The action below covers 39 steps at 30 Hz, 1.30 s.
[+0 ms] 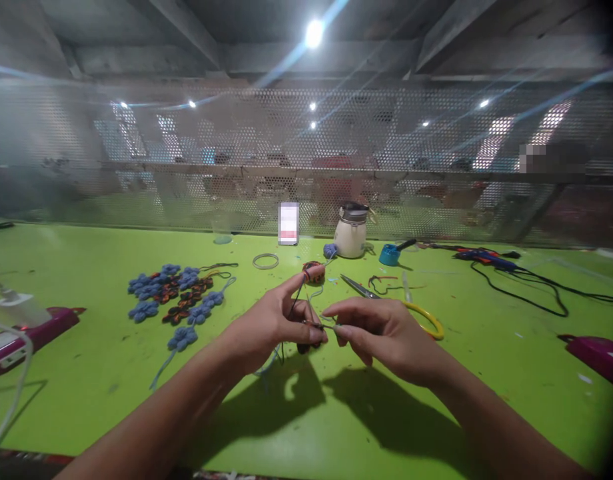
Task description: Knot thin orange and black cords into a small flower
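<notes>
Left hand (266, 321), index raised, pinches dark crochet piece (308, 346), left of scissors (357, 287); right hand (386, 331) pinches slim crochet hook (329, 326). Piece judged light, soft; hold near worked edge.

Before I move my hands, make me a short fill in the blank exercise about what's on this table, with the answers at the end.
1. The table is bright ____.
2. The handle of the scissors is ____.
3. In the picture, the bottle stands to the ____ of the phone.
4. The left hand has yarn looped over a raised ____.

Missing words: green; yellow; right; finger.
</notes>
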Tool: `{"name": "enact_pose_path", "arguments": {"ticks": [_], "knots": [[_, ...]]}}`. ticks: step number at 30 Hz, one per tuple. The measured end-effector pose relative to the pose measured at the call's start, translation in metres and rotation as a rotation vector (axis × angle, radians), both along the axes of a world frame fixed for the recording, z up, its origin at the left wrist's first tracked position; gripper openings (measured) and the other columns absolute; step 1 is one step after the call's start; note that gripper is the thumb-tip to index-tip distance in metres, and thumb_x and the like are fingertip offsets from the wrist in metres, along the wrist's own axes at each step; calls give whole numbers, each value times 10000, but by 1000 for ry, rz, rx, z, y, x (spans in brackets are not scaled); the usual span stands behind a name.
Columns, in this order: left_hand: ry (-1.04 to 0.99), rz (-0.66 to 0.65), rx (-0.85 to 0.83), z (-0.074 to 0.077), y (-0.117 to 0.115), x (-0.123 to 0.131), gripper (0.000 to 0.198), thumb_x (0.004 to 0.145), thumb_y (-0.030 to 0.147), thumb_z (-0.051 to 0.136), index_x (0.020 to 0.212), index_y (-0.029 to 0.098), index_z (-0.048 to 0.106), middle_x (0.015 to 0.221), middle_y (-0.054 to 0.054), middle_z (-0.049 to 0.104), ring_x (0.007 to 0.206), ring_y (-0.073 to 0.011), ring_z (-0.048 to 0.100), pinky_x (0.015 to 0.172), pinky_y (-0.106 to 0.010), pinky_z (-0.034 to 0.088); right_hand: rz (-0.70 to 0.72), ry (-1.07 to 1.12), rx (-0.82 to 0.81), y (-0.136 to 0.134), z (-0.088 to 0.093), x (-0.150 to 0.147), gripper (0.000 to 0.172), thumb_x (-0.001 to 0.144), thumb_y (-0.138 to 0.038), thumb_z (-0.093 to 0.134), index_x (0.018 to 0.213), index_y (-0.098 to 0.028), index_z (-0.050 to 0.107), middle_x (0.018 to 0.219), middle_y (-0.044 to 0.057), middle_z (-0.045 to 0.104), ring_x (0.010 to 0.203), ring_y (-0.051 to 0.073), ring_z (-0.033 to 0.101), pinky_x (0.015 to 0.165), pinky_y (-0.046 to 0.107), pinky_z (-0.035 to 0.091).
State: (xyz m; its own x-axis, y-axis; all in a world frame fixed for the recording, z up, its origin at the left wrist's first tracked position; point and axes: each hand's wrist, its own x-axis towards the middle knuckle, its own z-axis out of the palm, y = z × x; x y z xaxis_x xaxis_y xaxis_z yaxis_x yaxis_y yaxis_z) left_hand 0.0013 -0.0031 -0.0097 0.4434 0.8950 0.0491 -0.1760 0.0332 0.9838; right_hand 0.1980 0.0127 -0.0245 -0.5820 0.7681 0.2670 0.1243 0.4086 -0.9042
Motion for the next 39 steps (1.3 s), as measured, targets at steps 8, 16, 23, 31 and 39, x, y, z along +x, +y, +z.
{"name": "enact_pose_path", "arguments": {"ticks": [8,16,23,31,39], "knots": [[-17,-100,-38,2,-4,-6,1008,645,10,694,1439,268,129,681,-12,629,616,-134,577,533,-217,413,-18,-23,206,-2,4,4,163,807,-193,612,945,-151,687,662,12,620,473,69,491,438,192,419],[-25,-168,-38,6,-9,-6,1016,662,1,687,1435,317,108,696,-3,638,603,-126,596,515,-198,449,15,-84,406,-1,12,10,81,809,-190,628,802,-148,697,660,25,647,532,98,541,509,227,428],[-26,-250,-63,9,-11,-8,1026,651,-14,688,1434,329,120,714,-4,648,619,-140,623,502,-187,461,96,-95,531,-3,21,16,85,815,-151,615,773,-139,689,639,28,643,555,102,548,527,223,418],[-104,-376,-102,9,-9,-7,1003,644,3,695,1435,280,145,701,-22,663,634,-155,643,512,-186,467,135,-65,616,-6,25,23,76,798,-95,619,762,-114,682,598,39,624,514,95,524,509,220,397],[-52,-357,-64,6,-7,-8,934,662,26,700,1422,282,222,722,-26,667,654,-145,633,539,-194,440,172,-50,486,-4,25,26,64,788,-126,642,749,-124,694,610,39,634,529,103,539,512,224,409]]}}
